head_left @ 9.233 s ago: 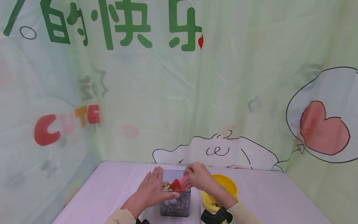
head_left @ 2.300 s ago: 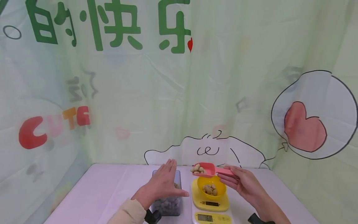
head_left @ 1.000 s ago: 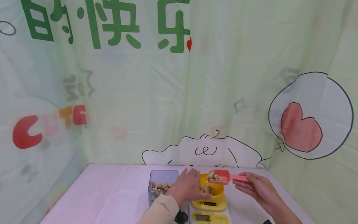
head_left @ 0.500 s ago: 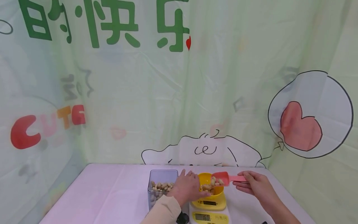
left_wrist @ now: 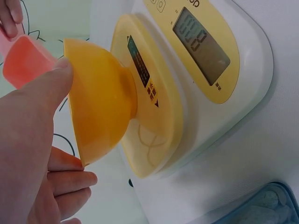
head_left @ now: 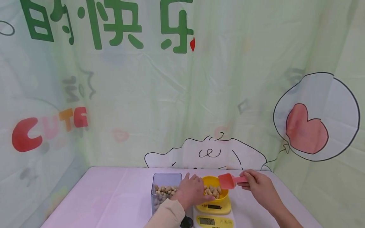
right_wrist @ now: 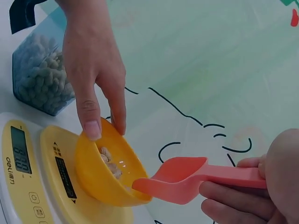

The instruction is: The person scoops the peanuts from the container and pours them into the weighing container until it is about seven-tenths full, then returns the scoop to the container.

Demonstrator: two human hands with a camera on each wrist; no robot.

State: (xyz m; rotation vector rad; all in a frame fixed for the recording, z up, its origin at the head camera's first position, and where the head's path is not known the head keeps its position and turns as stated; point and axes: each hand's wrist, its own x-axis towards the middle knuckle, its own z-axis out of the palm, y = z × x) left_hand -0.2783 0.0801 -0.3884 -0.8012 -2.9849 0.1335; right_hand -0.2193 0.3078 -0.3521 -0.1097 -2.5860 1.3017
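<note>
We take the yellow bowl (left_wrist: 100,102) as our landmark. It stands upright on the raised plate of the kitchen scale (head_left: 228,207), and we judge it sits there so that its peanuts (head_left: 211,192) can be weighed. The scale's display (head_left: 207,221) lies on the near side of the bowl, where we suppose it is handy to read; its digits show, but we cannot make them out for certain. To the bowl's left, just beyond the left hand (head_left: 191,192), stands the clear box (head_left: 167,178) with more peanuts, probably kept close so that the carry to the bowl is short.

We see the left hand spread at the bowl's left side, thumb on the near rim and fingers reaching toward the far rim, most likely to steady it. The right hand, (head_left: 260,189) to the bowl's right, pinches the handle of the red scoop (right_wrist: 182,179) between thumb and fingers. Holding it by the handle's end, we think, leaves the head free to tip. That head leans over the bowl's right rim, lip toward the bowl, and we see no peanut in it; whether lip and rim touch, we cannot tell.

So the bowl lies between the hands, touching the left, while the scoop bridges the gap from the right.
</note>
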